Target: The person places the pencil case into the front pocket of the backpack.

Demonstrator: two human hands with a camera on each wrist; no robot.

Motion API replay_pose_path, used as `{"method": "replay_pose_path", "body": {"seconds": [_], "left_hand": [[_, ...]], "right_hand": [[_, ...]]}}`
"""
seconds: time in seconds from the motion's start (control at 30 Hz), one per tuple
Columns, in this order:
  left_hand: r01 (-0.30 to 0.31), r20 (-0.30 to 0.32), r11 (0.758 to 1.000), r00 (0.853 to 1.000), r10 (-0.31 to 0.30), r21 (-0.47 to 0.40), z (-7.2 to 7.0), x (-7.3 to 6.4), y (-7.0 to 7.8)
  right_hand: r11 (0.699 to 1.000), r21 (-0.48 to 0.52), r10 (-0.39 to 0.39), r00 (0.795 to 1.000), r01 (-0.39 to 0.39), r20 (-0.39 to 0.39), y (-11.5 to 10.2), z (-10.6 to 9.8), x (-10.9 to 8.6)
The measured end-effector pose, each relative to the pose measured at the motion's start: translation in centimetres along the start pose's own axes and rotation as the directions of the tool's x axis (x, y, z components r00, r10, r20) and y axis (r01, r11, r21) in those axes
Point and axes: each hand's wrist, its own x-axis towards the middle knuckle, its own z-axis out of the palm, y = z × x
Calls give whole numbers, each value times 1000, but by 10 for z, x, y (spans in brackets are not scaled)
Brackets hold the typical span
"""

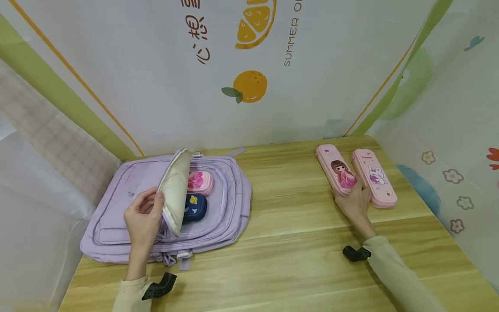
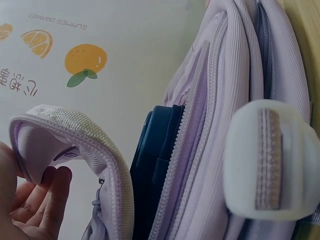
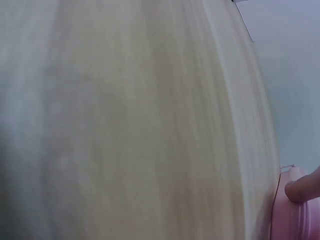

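Observation:
A lilac backpack (image 1: 134,180) lies flat at the table's left with its front pocket unzipped. My left hand (image 1: 143,219) pinches the edge of the pocket flap (image 1: 176,195) and holds it raised, its pale lining showing. Inside the pocket are a pink case (image 1: 200,183) and a navy case (image 1: 196,208) with a planet print, both partly covered by the flap. Over at the right, my right hand (image 1: 354,207) grips the near end of a pink pencil case (image 1: 330,159) with a girl printed on it. A thumb or finger presses on the pink case (image 3: 287,215) in the right wrist view.
Right beside the gripped case lies another pink pencil case (image 1: 377,178) with a rabbit print. The wooden table (image 1: 288,242) meets a printed curtain (image 1: 304,104) at the back. A white buckle (image 2: 270,160) hangs at the backpack's near side.

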Motion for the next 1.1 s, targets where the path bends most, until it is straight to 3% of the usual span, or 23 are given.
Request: {"method": "replay_pose_path", "body": {"seconds": [0.17, 0.4, 0.63, 0.87, 1.1], "left_hand": [[6, 2, 1000, 1000, -6, 5, 0, -1, 5], [-4, 23, 1000, 1000, 5, -18, 0, -5, 34], [4, 38, 1000, 999, -3, -8, -1, -4, 31], [7, 41, 999, 999, -6, -33, 0, -6, 37], [3, 47, 1000, 999, -2, -25, 2, -7, 38]], "right_hand": [[1000, 18, 20, 999, -19, -36, 1, 2, -1], [997, 73, -26, 999, 29, -45, 0, 8, -2], [985, 118, -123, 992, 125, -24, -11, 17, -3], [958, 148, -248, 969, 245, 3, -31, 26, -9], [914, 168, -384, 921, 370, 61, -52, 36, -16]]}}
